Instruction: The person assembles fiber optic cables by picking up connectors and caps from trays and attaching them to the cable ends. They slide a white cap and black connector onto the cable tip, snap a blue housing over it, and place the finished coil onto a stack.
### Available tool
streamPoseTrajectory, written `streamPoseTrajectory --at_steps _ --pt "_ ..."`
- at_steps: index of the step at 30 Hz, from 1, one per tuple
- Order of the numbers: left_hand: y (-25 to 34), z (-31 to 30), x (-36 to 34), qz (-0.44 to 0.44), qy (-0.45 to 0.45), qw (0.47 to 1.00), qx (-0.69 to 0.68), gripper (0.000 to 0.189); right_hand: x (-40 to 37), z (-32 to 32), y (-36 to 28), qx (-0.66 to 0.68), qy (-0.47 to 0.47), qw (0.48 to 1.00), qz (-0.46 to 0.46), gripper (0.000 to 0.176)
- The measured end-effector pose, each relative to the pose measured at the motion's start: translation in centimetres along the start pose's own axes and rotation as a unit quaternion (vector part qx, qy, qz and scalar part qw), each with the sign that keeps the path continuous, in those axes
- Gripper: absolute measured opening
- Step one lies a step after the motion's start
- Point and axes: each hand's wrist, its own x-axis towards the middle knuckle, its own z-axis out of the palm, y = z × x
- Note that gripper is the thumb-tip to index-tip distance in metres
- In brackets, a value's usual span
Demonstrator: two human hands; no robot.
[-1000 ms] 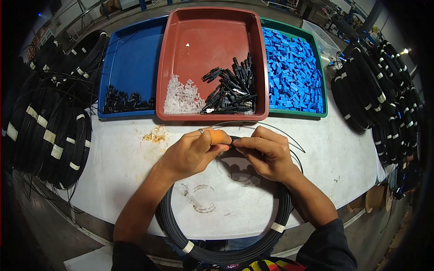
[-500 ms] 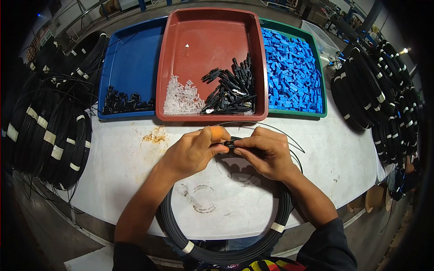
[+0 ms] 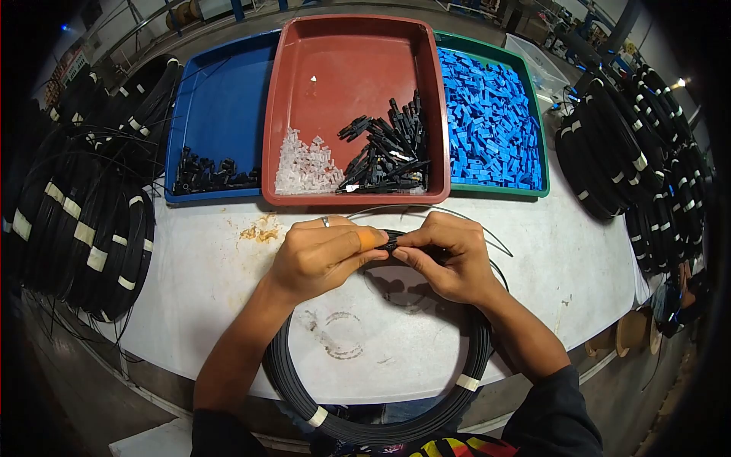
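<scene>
A small black cable connector [image 3: 391, 243] is pinched between both my hands above the table, and most of it is hidden by fingers. My left hand [image 3: 321, 260], with an orange wrap on one finger, closes on its left end with the thumb and fingers. From the other side, my right hand [image 3: 451, 259] grips it between thumb and index finger. Below them lies a coil of thin black cable [image 3: 288, 381], bound with white tape, running toward my body over the table's front edge. A loose cable end [image 3: 487, 234] curves out behind my right hand.
A red tray [image 3: 343, 68] holds clear plastic pieces [image 3: 304, 167] and black connector parts [image 3: 392, 152]. Beside it stand a blue tray [image 3: 221, 91] with black parts and a green tray [image 3: 544, 167] of blue clips [image 3: 491, 122]. Stacked cable coils flank the table, left [image 3: 84, 228] and right [image 3: 609, 152].
My left fingers have shifted: the wrapped finger has come down and forward onto the black connector. My right hand has barely moved, and the coil stays put.
</scene>
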Motion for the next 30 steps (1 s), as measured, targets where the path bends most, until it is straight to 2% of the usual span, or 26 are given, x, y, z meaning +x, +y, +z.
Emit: streamPoseTrajectory --at_steps 4,6,12,22,24,30 --pt "0.0 0.3 -0.1 0.017 0.019 1.0 -0.003 0.025 -0.2 0.1 -0.3 0.024 -0.009 0.999 0.042 0.011" --pt "0.1 0.2 0.1 0.028 -0.002 1.0 -0.003 0.024 -0.4 0.3 -0.5 0.096 -0.018 0.984 0.151 0.011" --pt "0.0 0.2 -0.1 0.044 -0.045 0.998 0.0 0.024 -0.2 -0.7 -0.2 0.141 -0.099 0.952 0.253 0.012" --pt "0.4 0.3 0.2 0.023 -0.083 0.996 -0.03 0.022 0.4 -1.3 -0.5 0.217 -0.164 0.918 0.288 0.011" --pt "0.6 0.3 0.4 0.021 -0.075 0.996 -0.051 0.017 0.4 -1.3 -0.4 0.234 -0.169 0.907 0.306 0.013" --pt "0.2 0.0 0.5 0.005 -0.07 0.996 -0.053 0.018 0.0 -0.5 -0.3 0.213 -0.12 0.93 0.273 0.011"
